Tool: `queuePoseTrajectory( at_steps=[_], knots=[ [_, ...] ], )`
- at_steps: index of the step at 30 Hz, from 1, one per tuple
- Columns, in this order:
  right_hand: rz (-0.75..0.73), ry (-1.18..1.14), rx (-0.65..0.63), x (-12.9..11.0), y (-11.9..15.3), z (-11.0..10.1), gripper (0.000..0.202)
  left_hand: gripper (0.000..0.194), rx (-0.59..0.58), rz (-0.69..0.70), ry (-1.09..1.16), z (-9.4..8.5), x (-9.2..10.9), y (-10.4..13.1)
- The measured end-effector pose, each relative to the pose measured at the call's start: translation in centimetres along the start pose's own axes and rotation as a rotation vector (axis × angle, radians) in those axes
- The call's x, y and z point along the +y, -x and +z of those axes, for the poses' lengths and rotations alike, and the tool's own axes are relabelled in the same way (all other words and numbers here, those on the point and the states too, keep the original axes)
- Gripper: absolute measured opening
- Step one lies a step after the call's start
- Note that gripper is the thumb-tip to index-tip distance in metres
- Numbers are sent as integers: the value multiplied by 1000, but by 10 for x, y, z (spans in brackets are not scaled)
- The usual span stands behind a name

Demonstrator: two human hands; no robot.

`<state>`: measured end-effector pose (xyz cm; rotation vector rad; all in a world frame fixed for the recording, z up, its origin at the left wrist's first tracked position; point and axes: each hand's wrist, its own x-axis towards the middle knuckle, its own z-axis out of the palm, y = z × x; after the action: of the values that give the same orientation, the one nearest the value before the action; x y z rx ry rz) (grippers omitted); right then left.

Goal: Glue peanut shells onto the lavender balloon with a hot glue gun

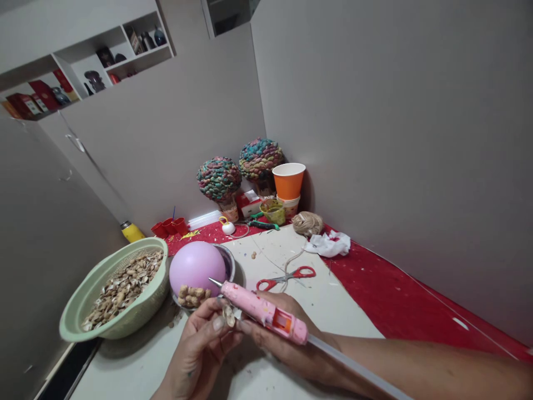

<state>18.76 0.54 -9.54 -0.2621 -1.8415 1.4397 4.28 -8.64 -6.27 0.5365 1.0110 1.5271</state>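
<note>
My right hand (pixel 297 355) is wrapped round a pink hot glue gun (pixel 254 304), its metal nozzle aimed to the upper left and a clear glue stick (pixel 353 363) trailing from its back. Between the fingertips of my left hand (pixel 200 347) is a pale peanut shell (pixel 228 314); the right fingertips come close to it. Just beyond them a lilac balloon (pixel 195 266) rests in a metal bowl (pixel 229 261). Several peanut shells (pixel 194 296) are stuck in a patch on the balloon's lower front.
At left stands a green colander (pixel 156 283) full of peanut shells (pixel 125 286). Red-handled scissors (pixel 287 278) lie beyond my right hand. Farther back are a twine ball (pixel 308 223), crumpled white tissue (pixel 328 244), green-handled pliers (pixel 264 225), an orange cup (pixel 288 182) and two colourful shell-covered balls (pixel 219 179).
</note>
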Motion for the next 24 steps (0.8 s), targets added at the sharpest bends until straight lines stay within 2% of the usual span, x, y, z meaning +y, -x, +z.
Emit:
queuePoseTrajectory(
  at_steps=[7,12,15,19,24],
  knots=[
    [8,55,-41,5,2,1,21,39,3,-11,15,2,-3,1],
    [-61,16,-5,11,6,0,11,38,99,23,29,6,1,4],
    [-30,4,40,3,4,-3,12,37,140,34,29,5,3,4],
    [23,-25,83,-8,0,-8,22,37,101,34,18,4,5,4],
    [118,-175,97,-4,-1,-7,22,32,26,20,-36,0,8,3]
  ],
)
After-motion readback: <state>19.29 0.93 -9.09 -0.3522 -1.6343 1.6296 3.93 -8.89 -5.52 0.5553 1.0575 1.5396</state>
